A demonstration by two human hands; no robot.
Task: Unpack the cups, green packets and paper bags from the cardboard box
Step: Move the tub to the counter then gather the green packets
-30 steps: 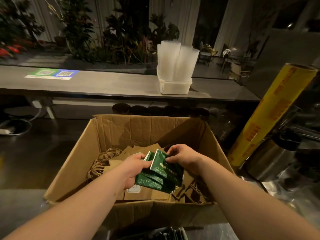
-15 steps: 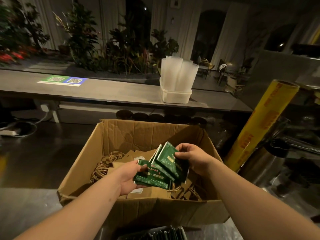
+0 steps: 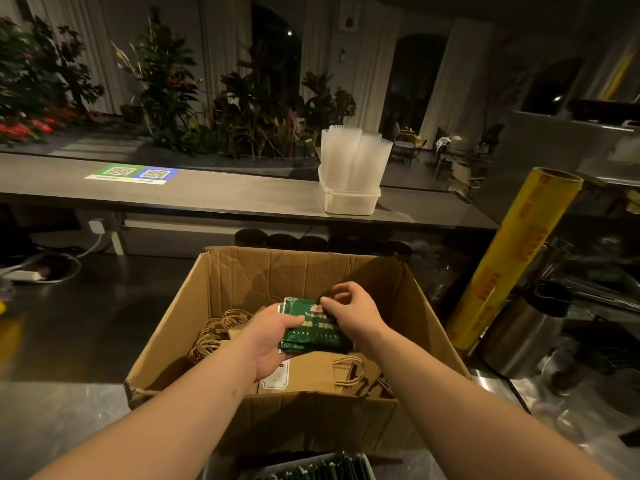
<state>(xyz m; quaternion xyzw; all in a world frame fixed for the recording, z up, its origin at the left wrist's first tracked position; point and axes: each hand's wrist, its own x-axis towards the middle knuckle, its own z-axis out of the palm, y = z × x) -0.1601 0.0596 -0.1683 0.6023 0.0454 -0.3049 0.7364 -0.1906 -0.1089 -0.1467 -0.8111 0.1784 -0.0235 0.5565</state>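
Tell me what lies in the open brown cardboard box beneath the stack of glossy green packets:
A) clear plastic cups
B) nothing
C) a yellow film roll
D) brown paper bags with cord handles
D: brown paper bags lie in the cardboard box, under the green packets that the left hand and right hand hold.
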